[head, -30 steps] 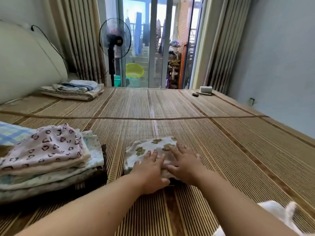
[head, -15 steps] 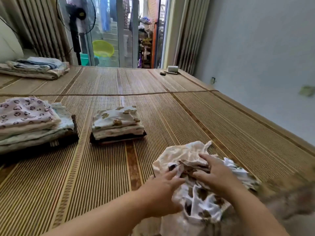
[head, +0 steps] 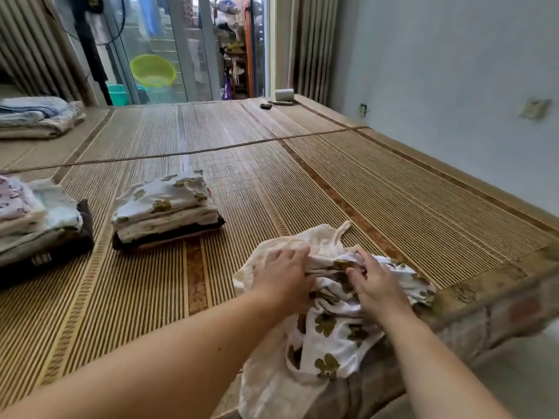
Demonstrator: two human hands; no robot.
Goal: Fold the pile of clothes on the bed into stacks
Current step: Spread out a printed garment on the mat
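- The left hand (head: 282, 275) lies on a cream garment (head: 320, 240), fingers bent and their tips sunk in the cloth. It reads as a grasp on that piece.
- The right hand (head: 375, 285), just beside the left, curls its fingers and thumb round a bunch of the printed garment (head: 329, 337), which is white with olive motifs.
- Both pieces belong to the unfolded clothes (head: 272, 385), a crumpled heap under and below the hands that spills over the near edge of the bamboo mat (head: 393, 192).
- Ahead and left of the left hand sits a small folded stack (head: 165, 207). Further left, well apart, stands a taller stack (head: 39, 219).
- The step in hand looks like picking the next piece out of the heap, with no folding begun on it.
- The next move probably calls for separating one garment from the tangle, lifting it clear, and spreading it flat on the bare mat ahead of the hands before the first fold.
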